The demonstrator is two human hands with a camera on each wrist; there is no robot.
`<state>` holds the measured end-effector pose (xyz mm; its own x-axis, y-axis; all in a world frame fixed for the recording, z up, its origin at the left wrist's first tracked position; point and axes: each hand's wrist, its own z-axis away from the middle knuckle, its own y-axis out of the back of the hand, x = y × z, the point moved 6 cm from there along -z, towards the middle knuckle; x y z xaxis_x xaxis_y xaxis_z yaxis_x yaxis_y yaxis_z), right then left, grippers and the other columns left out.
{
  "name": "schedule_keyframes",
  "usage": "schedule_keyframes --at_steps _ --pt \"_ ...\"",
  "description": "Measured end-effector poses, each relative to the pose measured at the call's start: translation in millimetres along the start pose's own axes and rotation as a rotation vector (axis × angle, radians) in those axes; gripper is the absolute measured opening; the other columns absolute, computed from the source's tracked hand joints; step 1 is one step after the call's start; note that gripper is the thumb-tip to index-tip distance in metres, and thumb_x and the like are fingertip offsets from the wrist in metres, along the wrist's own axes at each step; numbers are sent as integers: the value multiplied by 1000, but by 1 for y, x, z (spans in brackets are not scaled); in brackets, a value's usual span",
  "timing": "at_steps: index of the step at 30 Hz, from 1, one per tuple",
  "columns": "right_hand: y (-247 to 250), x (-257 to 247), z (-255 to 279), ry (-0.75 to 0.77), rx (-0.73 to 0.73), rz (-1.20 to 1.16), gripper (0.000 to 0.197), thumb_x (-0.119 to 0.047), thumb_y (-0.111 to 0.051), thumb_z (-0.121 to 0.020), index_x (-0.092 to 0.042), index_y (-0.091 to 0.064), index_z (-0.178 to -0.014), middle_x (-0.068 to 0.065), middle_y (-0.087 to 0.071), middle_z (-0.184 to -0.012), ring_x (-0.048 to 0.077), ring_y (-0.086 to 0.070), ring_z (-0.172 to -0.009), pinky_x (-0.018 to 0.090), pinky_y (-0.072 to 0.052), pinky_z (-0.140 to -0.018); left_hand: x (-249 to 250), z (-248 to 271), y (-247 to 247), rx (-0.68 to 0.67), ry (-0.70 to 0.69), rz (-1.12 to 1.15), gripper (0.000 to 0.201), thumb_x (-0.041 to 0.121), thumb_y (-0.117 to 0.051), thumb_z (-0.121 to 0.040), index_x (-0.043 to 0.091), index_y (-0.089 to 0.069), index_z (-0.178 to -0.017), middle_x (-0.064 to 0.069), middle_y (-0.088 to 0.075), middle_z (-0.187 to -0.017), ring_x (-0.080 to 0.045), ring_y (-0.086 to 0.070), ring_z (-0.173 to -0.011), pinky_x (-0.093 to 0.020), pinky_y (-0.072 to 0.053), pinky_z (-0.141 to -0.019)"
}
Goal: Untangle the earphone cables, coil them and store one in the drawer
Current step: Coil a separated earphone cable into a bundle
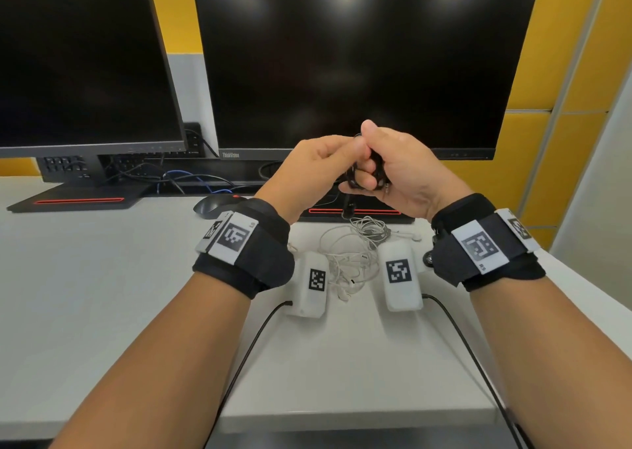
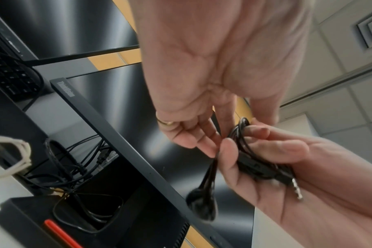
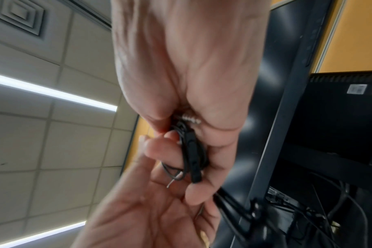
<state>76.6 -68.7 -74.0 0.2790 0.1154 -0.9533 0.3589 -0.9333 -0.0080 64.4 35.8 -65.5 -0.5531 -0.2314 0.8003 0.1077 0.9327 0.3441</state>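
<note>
My right hand (image 1: 393, 171) is gripping the coiled black earphones (image 2: 255, 161) in front of the monitor (image 1: 359, 55), and my left hand (image 1: 318, 165) is pinching the cable beside it. The white earphones (image 1: 355, 253) are lying tangled on the bench (image 1: 119, 294) below, between two white boxes (image 1: 400, 277), near the mouse (image 1: 212, 206).

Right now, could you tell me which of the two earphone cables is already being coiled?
The black earphone cable, wound in loops in the right hand with the left hand pinching it. The white earphone cable lies loose on the desk.
</note>
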Motion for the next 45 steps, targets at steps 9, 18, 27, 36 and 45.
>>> schedule_keyframes --at_steps 9,18,27,36,45 --pt "7 3 -2 24 -8 120 32 -29 -44 -104 -16 -60 -79 0 -59 -79 16 -56 -83 37 -53 -82 -7 0 14 113 -88 -65 22 23 -50 -100 15 -63 -85 8 -63 -75 2 -59 -74 -16 -48 -79" --pt "18 4 -5 32 123 199 27 -27 -46 -103 -17 -66 -88 8 -56 -98 22 -51 -88 26 -47 -63 -14 -1 19 84 48 -26 39 29 -47 -101 -4 -68 -95 18 -63 -62 -3 -58 -79 -34 -45 -92" --pt "32 3 -1 -39 112 430 15 -9 -57 -96 -9 -70 -91 4 -49 -74 11 -42 -64 22 -39 -57 -15 0 32 197 53 -204 23 30 -54 -97 22 -71 -84 12 -62 -79 1 -57 -78 -14 -40 -68" --pt "27 -5 5 18 33 457 19 -14 -59 -95 -23 -74 -89 6 -62 -92 13 -50 -79 26 -41 -71 -18 -1 34 260 54 -296 26 29 -54 -98 12 -74 -99 -7 -69 -90 -16 -62 -87 -14 -43 -64" --pt "29 -9 0 144 148 85 13 3 -62 -90 -7 -71 -92 6 -68 -80 13 -67 -76 20 -56 -67 -21 -1 22 184 79 -155 23 25 -54 -98 13 -72 -91 3 -61 -71 -6 -57 -68 -21 -50 -71"
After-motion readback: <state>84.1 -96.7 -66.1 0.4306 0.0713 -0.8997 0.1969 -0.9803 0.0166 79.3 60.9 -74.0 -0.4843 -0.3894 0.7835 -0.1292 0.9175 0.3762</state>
